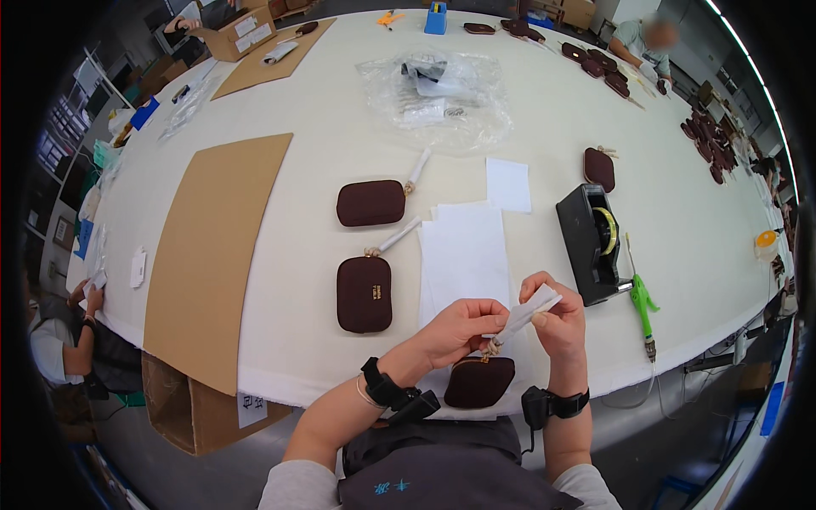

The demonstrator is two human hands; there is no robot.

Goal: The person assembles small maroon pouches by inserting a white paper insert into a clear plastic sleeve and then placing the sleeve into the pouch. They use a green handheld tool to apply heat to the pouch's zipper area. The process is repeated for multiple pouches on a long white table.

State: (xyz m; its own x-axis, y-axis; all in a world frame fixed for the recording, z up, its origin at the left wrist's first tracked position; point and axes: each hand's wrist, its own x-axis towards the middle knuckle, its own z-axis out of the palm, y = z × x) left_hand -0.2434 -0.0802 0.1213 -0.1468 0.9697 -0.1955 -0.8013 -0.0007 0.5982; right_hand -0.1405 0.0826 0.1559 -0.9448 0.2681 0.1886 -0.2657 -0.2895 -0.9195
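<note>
A small dark brown pouch [480, 382] rests at the table's front edge, just below my hands. Its cord strap [493, 347] runs up into a piece of white paper [529, 311] folded around it. My left hand [463, 331] pinches the lower end of the paper near the strap's knot. On the paper's upper end, the thumb and fingers of my right hand [557, 319] are closed. To the left lie a brown pouch with gold lettering [364, 295] and another brown pouch [371, 203], each with its strap wrapped in white paper. White sheets [463, 255] are stacked beyond my hands.
A black tape dispenser [586, 246] and a green glue gun [643, 306] with a cord are at my right. Another pouch [599, 170] lies behind the dispenser. Flat cardboard [217, 246] covers the left side. Clear plastic bags [433, 98] lie farther back. Other people work around the table.
</note>
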